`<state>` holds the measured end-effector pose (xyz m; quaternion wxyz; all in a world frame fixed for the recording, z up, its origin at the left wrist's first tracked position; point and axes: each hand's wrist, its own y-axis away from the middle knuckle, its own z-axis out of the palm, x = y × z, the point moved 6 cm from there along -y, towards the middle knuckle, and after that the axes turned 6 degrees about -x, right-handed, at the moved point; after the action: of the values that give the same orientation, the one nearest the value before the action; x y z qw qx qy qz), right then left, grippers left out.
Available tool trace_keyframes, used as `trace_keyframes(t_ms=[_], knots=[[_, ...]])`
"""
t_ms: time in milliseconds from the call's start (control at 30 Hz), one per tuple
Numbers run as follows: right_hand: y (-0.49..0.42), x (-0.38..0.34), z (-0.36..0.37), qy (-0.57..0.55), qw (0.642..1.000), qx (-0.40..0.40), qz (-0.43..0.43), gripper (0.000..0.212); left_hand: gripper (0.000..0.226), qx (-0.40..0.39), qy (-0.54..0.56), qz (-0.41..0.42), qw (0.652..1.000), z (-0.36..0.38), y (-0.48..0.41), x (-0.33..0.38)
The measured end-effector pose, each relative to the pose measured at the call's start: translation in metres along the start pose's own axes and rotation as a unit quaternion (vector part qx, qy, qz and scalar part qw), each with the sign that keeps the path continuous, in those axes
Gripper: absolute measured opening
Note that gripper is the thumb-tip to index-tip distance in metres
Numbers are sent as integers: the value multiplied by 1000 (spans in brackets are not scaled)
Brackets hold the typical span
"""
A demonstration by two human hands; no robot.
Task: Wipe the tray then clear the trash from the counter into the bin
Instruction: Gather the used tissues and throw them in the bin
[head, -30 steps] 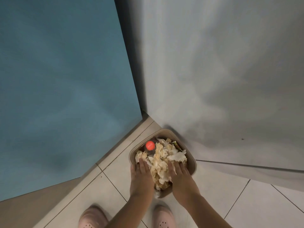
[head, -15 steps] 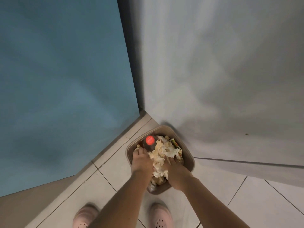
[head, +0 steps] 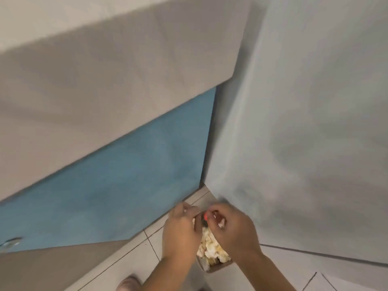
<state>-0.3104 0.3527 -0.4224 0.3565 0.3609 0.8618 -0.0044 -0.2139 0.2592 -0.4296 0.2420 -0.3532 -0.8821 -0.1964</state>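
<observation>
The brown bin (head: 213, 269) stands on the floor in the corner, mostly hidden under my hands. It is heaped with crumpled pale paper trash (head: 210, 246), and the red cap of a bottle (head: 205, 216) shows between my fingers. My left hand (head: 180, 232) hovers over the bin's left side with fingers stretched forward. My right hand (head: 233, 229) is over the right side, its fingers loosely curled near the cap, with nothing plainly held. The view is blurred. No tray is in sight.
A blue cabinet front (head: 126, 185) under a beige counter edge (head: 105, 80) fills the left. A grey wall (head: 315, 143) closes the right. The floor is pale tile (head: 136, 259). My shoe (head: 128, 284) is at the bottom edge, and a metal handle (head: 10, 242) at far left.
Both hands pressed down on the trash in the bin and have now risen off it. The view has swung upward, bringing the counter edge into sight.
</observation>
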Motion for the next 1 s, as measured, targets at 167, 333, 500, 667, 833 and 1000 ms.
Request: trace_keyframes(t_ms=[167,333,500,667,833,1000], knots=[[26,-149,-103,-126,977,96,-143,31,14,153,60,45,985,-175,39,49],[42,-270,-153,-208,939,75,-262,23,14,259,138,7,956,-313,95,66],[64,-370,-153,-224,910,3,-350,13,16,342,147,-29,927,-415,152,42],[69,-475,-113,-195,897,-68,-391,20,15,410,144,-106,894,-508,194,-34],[60,-570,-49,-162,896,-113,-397,24,14,414,96,-162,890,-585,223,-121],[49,-651,21,-149,906,-124,-376,25,30,369,-75,-233,896,-653,238,-236]])
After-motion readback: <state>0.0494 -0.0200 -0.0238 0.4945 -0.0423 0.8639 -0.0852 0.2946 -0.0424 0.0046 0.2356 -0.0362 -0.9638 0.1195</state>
